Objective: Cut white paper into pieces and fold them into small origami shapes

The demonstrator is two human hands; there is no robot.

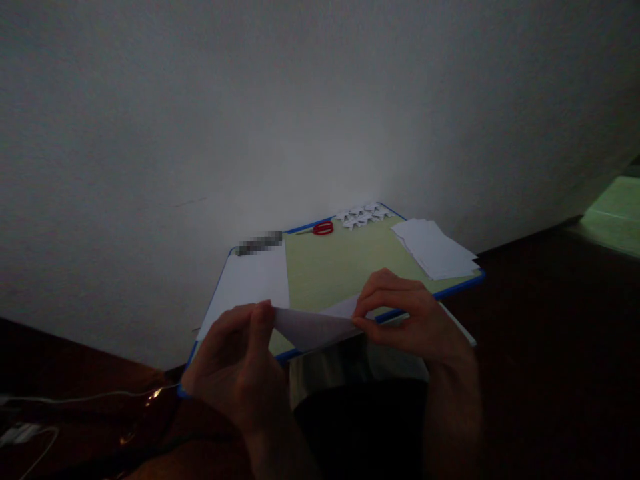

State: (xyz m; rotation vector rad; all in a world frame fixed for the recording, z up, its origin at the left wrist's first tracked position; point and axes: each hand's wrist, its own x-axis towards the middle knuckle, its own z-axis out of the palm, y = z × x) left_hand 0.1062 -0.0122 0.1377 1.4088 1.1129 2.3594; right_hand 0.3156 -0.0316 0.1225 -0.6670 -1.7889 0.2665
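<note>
A folded white sheet of paper [315,328] is stretched between my two hands, above the near edge of the small table. My left hand [243,360] pinches its left corner between thumb and fingers. At the other end, my right hand [400,313] grips the right corner between thumb and forefinger. The paper's lower edge comes to a point near the middle, and a second layer shows behind it. My fingers cover both corners.
The blue-edged table [335,267] stands against a grey wall. Red-handled scissors [323,229], several folded paper pieces [363,215] and a stack of white paper [437,250] lie on it. More white paper [250,273] is at left. A white cable [90,400] runs at lower left.
</note>
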